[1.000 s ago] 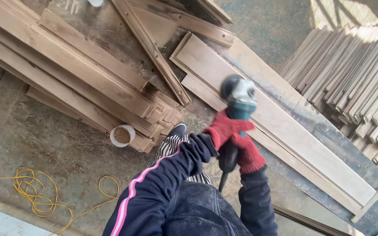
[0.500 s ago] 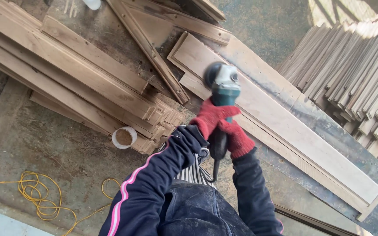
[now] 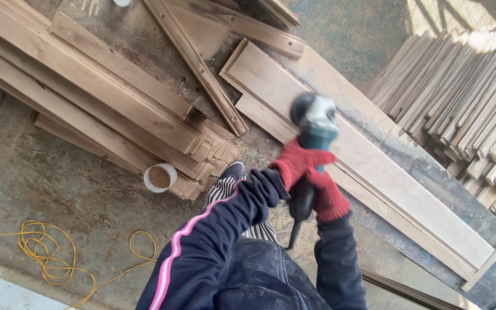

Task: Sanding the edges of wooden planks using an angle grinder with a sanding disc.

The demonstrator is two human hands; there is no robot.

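Nearest the camera, dark blue sleeves with a pink stripe lead to two red knitted gloves. The right hand (image 3: 329, 198) is closed around the black rear handle of a teal and grey angle grinder (image 3: 314, 129), and the left hand (image 3: 295, 162) is wrapped around its body just ahead. The grinder's rounded grey head and dark disc guard look blurred and sit on a long pale wooden board (image 3: 374, 172), which lies on a dusty worktop (image 3: 431, 172). Further left lie a white cup of brown sawdust (image 3: 159, 177) and stacked wooden planks (image 3: 99, 103).
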